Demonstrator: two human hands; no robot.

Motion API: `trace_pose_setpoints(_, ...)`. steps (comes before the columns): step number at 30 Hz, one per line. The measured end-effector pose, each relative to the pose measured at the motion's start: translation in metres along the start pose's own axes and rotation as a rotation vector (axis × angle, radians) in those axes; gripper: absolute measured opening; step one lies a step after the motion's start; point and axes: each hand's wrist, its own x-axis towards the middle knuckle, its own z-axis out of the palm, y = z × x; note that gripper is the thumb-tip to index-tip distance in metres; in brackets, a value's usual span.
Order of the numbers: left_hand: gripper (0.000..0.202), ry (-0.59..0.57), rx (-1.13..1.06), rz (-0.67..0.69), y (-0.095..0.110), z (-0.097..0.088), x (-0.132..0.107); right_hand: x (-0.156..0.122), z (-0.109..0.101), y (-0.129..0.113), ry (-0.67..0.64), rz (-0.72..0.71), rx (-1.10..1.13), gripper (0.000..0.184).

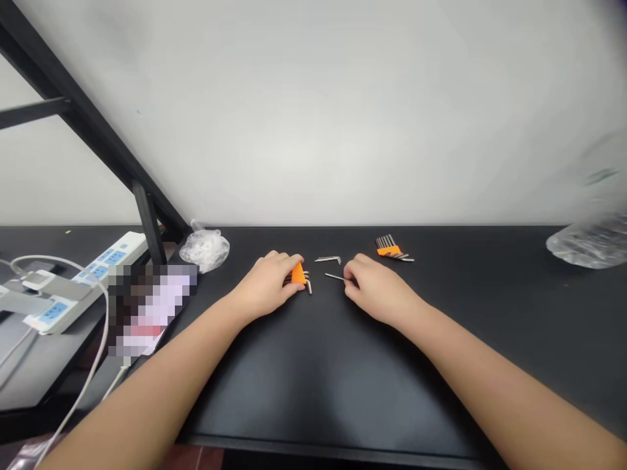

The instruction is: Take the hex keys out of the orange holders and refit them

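Note:
My left hand (pixel 268 282) is closed round an orange hex key holder (pixel 298 274), with the bent ends of several hex keys (pixel 309 286) sticking out on its right side. Between the fingers of my right hand (pixel 371 284) is a thin metal hex key (pixel 334 277), its straight end pointing left toward the holder. The rest of that key is hidden by the fingers. Just beyond, between the two hands, loose L-shaped hex keys (pixel 328 259) lie on the black table. A second orange holder (pixel 389 250) with several hex keys in it lies behind my right hand.
A crumpled clear plastic bag (pixel 206 250) sits at the table's back left, and more clear plastic (pixel 588 241) at the far right. To the left are a white power strip (pixel 134 243), cables and a blurred-out object (pixel 159 307). A black slanted frame (pixel 93 127) rises beside them.

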Motion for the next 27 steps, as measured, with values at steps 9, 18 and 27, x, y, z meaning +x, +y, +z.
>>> trace_pose_setpoints(9, 0.053, 0.001, -0.05, 0.037, 0.006, 0.001, -0.002, -0.006, -0.006, -0.003, -0.014, -0.145, 0.266, 0.01)
trace_pose_setpoints(18, 0.055, 0.001, -0.269, 0.06, 0.013, 0.003, -0.004, -0.007, -0.002, -0.014, 0.143, -0.318, 0.387, 0.018)
trace_pose_setpoints(27, 0.054, -0.022, -0.356, 0.055, 0.015, 0.003, -0.005, -0.009, -0.001, -0.012, 0.175, -0.337, 0.356, 0.02)
